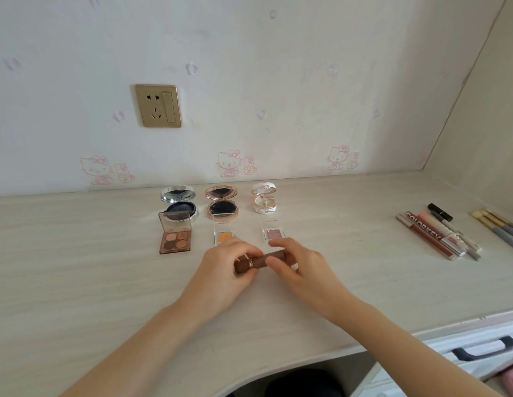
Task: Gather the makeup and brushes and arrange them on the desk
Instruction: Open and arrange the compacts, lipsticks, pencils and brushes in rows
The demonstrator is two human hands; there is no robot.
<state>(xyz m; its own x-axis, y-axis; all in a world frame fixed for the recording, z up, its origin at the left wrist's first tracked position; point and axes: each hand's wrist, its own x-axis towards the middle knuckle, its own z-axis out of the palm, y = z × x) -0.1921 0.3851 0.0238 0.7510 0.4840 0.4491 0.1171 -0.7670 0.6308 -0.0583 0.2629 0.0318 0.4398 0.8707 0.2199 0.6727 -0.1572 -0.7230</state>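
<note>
Forearms reach in low. Left hand (221, 270) and right hand (307, 267) each pinch one end of a brown lipstick (274, 257) low over the desk (77, 282); whether it touches the desk is unclear. Judgement: set it down level, short of the pink shadow pan (274, 234) just behind. Brushes (499, 224) lie well apart to the right.

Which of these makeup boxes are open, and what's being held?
Silver compact, open, lid up.
Rose-gold compact, open, lid up.
White compact, open.
Brown eyeshadow palette, open.
Orange eyeshadow, clear lid up.
Pink glitter eyeshadow, clear lid up.
Brown lipstick tube, held sideways by both hands.
Left hand, grips the tube.
Right hand, grips the tube.
</note>
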